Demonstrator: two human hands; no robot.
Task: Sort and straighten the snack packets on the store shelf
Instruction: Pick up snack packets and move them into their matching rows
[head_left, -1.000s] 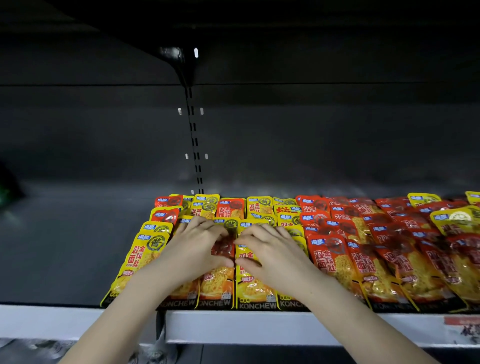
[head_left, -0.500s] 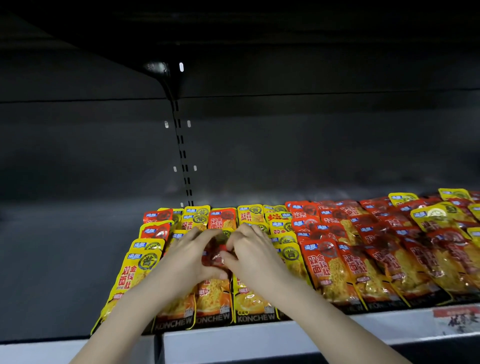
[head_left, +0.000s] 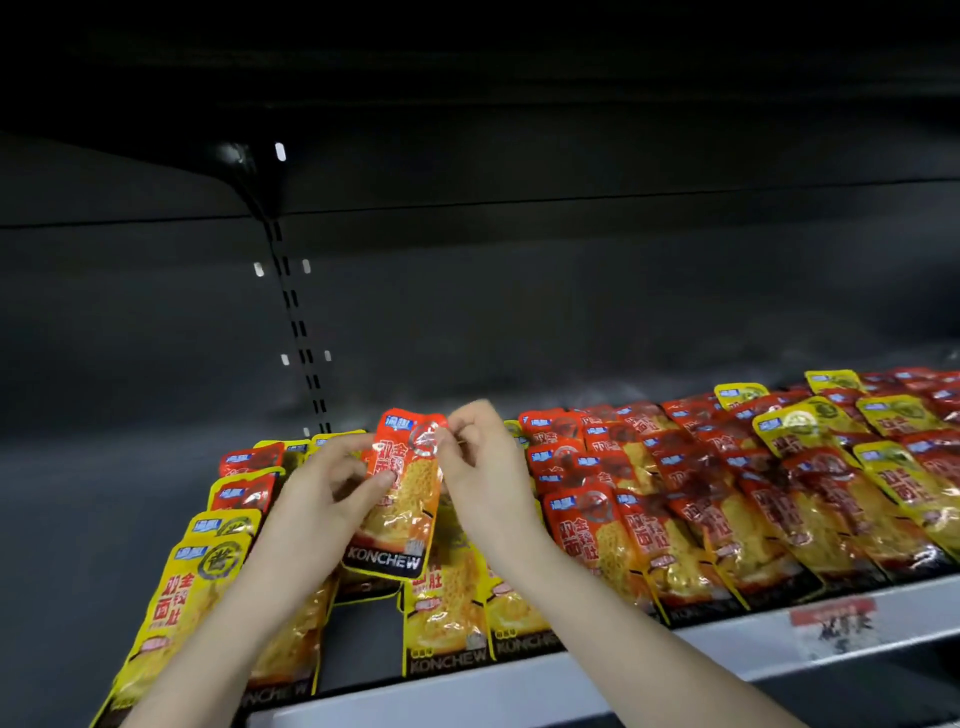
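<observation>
Yellow packets (head_left: 182, 597) lay in overlapping rows at the left end of the shelf (head_left: 519, 696). Just right of them, the left hand (head_left: 322, 499) pinched the left edge of a red packet (head_left: 408, 504), which was held upright above the rows. The right hand (head_left: 480, 467) pinched its top right corner, so both hands were clamped on it, while farther right more red packets (head_left: 675, 499) covered the shelf behind a price tag (head_left: 834, 623).
</observation>
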